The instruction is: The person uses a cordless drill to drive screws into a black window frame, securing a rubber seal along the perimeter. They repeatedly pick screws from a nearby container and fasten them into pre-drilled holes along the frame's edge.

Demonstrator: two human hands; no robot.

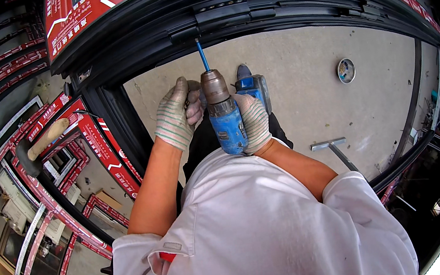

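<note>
A blue cordless drill [228,131] points away from me, its dark metal chuck holding a long blue driver bit [202,56]. My right hand [254,123], in a striped knit glove, is wrapped round the drill's handle; the battery shows beyond it. The bit's tip reaches a black hardware piece [184,34] on the black metal frame [148,55]; I cannot tell whether a screw is there. Left of the chuck, my gloved left hand [177,112] is closed, thumb and fingers curled together. What lies inside those fingers is hidden.
A hammer [49,139] with a wooden handle rests on frames at the left. Red-taped frames [105,152] stand and lie there. On the floor at the right are a round metal bowl [346,71] with small pieces and a T-shaped metal piece [330,144].
</note>
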